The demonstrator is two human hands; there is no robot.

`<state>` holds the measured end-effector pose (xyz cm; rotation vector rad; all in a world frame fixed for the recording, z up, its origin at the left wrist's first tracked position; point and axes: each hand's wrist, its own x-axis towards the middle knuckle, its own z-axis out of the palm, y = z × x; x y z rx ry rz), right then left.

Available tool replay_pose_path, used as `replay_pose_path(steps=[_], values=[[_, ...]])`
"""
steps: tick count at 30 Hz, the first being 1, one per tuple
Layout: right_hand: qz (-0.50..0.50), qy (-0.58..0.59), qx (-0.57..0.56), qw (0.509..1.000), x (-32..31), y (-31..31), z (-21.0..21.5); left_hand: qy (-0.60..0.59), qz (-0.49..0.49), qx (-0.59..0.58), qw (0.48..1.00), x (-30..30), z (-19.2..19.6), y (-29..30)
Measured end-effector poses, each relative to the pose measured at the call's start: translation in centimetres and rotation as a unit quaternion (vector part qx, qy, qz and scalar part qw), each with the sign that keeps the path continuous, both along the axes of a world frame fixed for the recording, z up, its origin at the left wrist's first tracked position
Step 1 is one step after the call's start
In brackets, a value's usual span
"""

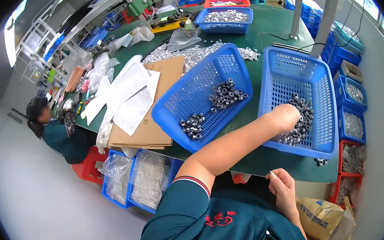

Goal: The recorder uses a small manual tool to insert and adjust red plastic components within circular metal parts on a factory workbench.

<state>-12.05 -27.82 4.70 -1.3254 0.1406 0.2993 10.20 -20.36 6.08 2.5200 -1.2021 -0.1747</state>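
Note:
My left hand reaches across into the blue plastic basket on the right of the green table. It rests curled on a pile of dark metal nuts, with its fingers hidden. My right hand hangs below the table's near edge, close to my body, fingers curled in, and I see nothing clearly held in it. A second blue basket stands tilted in the middle, with two clusters of the same nuts inside. A few loose nuts lie at the table edge.
Cardboard sheets and white papers lie to the left. A heap of silvery parts and more baskets sit behind. A seated co-worker is at far left. Crates stand underneath, stacked bins at right, a sack beside me.

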Motion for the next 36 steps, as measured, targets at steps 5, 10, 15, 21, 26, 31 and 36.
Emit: replay_pose_path(steps=[5,10,15,21,26,31,36], values=[[0.003,0.003,0.010,1.000,0.2,-0.1,-0.4,-0.169,0.155,-0.331,0.915,-4.0,3.6,6.5],[0.022,0.015,0.006,1.000,0.7,-0.4,-1.0,-0.146,0.421,-0.176,0.878,-3.2,-1.5,17.2],[0.058,0.011,-0.009,0.998,1.3,0.6,-0.8,-0.099,0.468,-0.006,0.878,-2.2,-4.0,20.3],[0.043,0.009,-0.029,0.999,1.0,0.7,-0.4,-0.089,0.466,0.038,0.880,-1.2,-5.1,19.9],[0.038,0.001,-0.024,0.999,0.5,0.6,-1.5,-0.081,0.415,-0.068,0.904,-2.4,-4.8,20.6],[0.035,-0.015,-0.052,0.998,0.8,1.0,-0.9,-0.085,0.423,-0.215,0.876,-4.2,-3.8,19.9],[0.027,-0.199,-0.194,0.960,1.9,1.6,0.3,0.418,0.299,-0.579,0.633,-10.3,-0.8,18.6]])
